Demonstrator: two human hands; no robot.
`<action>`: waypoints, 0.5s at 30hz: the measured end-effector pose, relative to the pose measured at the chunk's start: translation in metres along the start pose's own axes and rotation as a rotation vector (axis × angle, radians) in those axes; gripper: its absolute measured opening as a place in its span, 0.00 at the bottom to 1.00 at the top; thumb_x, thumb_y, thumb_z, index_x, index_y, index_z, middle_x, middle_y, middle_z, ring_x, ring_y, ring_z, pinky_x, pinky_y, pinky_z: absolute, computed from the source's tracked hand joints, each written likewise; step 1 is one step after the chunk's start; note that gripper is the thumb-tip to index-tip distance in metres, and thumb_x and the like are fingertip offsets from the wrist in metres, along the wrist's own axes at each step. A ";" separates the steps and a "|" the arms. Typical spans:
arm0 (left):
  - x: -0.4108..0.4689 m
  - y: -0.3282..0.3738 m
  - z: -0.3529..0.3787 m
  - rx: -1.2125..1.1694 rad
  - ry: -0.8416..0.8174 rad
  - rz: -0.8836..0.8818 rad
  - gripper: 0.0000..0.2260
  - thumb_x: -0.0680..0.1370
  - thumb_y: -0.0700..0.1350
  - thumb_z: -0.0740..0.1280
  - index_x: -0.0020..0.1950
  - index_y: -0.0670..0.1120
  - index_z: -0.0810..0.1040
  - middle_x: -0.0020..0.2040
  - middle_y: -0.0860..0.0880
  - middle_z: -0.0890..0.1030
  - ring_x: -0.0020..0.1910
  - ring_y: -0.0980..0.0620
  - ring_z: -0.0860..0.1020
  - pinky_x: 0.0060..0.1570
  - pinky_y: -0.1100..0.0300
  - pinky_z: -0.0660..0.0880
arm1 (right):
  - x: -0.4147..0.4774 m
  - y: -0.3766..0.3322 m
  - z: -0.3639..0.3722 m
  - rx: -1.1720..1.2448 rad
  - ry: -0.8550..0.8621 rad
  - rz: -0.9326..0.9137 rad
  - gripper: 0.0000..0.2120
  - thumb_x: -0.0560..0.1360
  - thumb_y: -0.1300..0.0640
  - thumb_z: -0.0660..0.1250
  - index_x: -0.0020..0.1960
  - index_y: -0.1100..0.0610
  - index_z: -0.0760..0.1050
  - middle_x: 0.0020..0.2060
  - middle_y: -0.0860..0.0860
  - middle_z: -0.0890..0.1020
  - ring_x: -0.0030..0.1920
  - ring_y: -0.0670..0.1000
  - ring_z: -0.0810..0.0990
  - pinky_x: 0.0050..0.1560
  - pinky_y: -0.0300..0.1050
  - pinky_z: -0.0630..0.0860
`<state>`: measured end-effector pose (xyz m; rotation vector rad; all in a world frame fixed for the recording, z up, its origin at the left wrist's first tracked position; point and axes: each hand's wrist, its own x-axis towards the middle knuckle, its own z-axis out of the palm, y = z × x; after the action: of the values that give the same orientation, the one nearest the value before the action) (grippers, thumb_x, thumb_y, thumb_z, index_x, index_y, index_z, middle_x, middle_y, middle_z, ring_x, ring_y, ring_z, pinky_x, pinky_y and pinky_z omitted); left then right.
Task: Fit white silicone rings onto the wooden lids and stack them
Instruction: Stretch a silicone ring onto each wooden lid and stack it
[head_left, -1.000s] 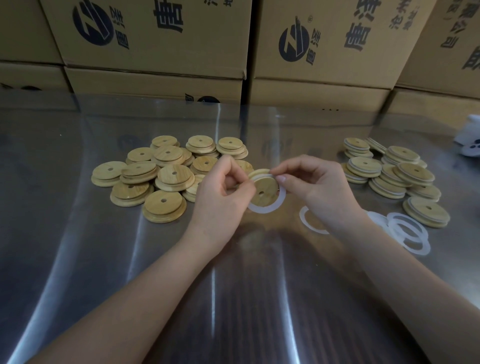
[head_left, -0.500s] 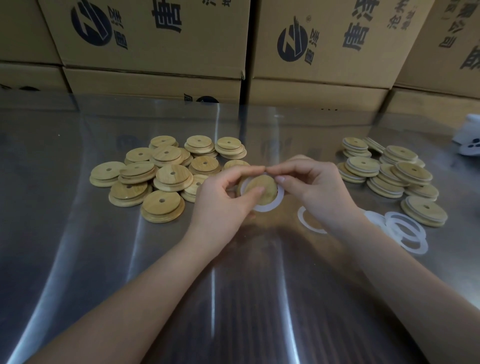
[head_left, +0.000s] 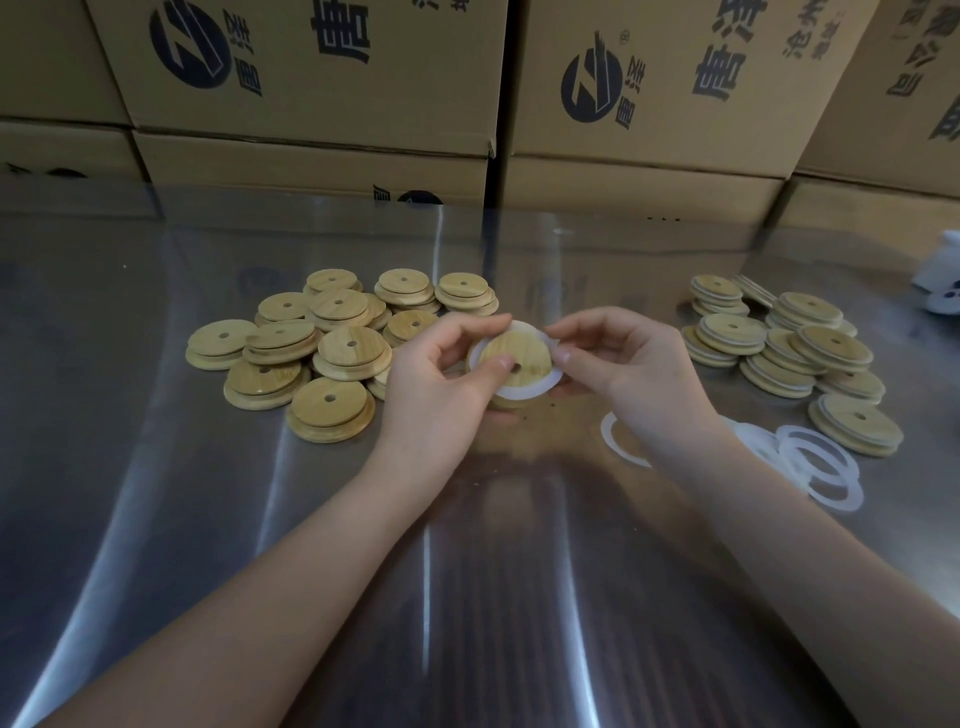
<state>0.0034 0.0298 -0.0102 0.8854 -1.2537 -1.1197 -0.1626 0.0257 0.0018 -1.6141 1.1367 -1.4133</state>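
Note:
A round wooden lid (head_left: 522, 356) with a small centre hole is held above the table between both hands. A white silicone ring (head_left: 540, 392) lies around its raised middle. My left hand (head_left: 439, 384) grips the lid from the left, thumb pressing on its face near the hole. My right hand (head_left: 623, 364) pinches the ring's upper right edge. A heap of bare wooden lids (head_left: 332, 345) lies at the left. Stacks of ringed lids (head_left: 800, 348) stand at the right. Loose white rings (head_left: 818, 462) lie in front of those stacks.
The work surface is a shiny metal table (head_left: 208, 519). Stacked cardboard boxes (head_left: 322, 104) form a wall along its far edge. A white object (head_left: 943, 283) sits at the far right edge. One more loose ring (head_left: 613, 439) lies under my right wrist.
The lid has turned to face the camera and the ring now sits around it. My left thumb has moved onto the lid's face. Both hands stayed in the same place.

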 end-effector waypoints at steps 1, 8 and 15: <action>0.000 0.000 0.000 -0.020 0.010 -0.006 0.13 0.76 0.32 0.68 0.50 0.50 0.82 0.51 0.51 0.84 0.48 0.53 0.84 0.33 0.53 0.82 | 0.000 -0.001 0.000 0.004 -0.003 0.003 0.12 0.74 0.69 0.69 0.43 0.52 0.82 0.36 0.50 0.85 0.36 0.47 0.83 0.38 0.38 0.79; 0.001 0.000 -0.001 -0.136 0.017 -0.064 0.12 0.77 0.32 0.67 0.52 0.49 0.82 0.51 0.48 0.84 0.50 0.48 0.84 0.34 0.52 0.82 | 0.000 -0.007 0.000 0.031 -0.009 0.030 0.10 0.75 0.69 0.68 0.45 0.56 0.82 0.36 0.52 0.85 0.35 0.48 0.83 0.38 0.38 0.79; 0.004 0.000 -0.005 -0.144 -0.087 -0.195 0.17 0.77 0.34 0.67 0.63 0.49 0.78 0.56 0.45 0.81 0.54 0.46 0.82 0.47 0.49 0.82 | -0.004 -0.004 0.004 0.029 -0.067 0.003 0.11 0.74 0.70 0.68 0.46 0.55 0.83 0.39 0.51 0.86 0.37 0.48 0.82 0.40 0.40 0.80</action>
<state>0.0084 0.0254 -0.0099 0.8710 -1.1586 -1.3991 -0.1582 0.0305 0.0033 -1.6261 1.0749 -1.3577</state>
